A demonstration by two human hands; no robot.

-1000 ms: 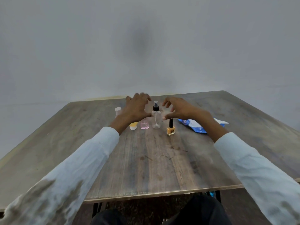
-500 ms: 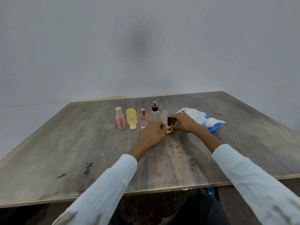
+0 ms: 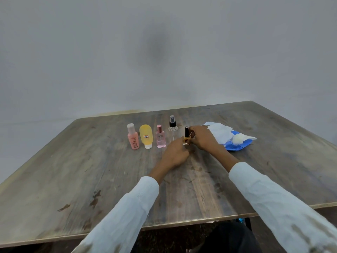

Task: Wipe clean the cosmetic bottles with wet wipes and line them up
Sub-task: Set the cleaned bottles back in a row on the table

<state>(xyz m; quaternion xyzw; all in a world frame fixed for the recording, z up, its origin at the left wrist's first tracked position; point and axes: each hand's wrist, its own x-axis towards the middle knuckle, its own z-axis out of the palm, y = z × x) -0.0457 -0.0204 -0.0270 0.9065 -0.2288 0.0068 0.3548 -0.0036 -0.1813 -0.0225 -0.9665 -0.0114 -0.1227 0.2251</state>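
Several small cosmetic bottles stand in a row at the far middle of the wooden table (image 3: 91, 170): a pink bottle (image 3: 133, 137), a yellow tube on its white cap (image 3: 146, 136), a pink perfume bottle (image 3: 160, 138) and a clear spray bottle (image 3: 172, 127) with a black pump. At the row's right end a small orange nail polish bottle (image 3: 186, 138) with a black cap stands on the table. My left hand (image 3: 176, 154) pinches its base from the near left. My right hand (image 3: 201, 140) pinches it from the right.
To the right of the bottles lies a blue wet-wipe pack (image 3: 237, 146) with white wipes (image 3: 220, 133) heaped on it. The table ends close to a plain grey wall behind. My white sleeves cross the table's near half.
Both hands drew back from the spray bottle to the nail polish bottle and took hold of it. Since half a second ago they have barely moved.
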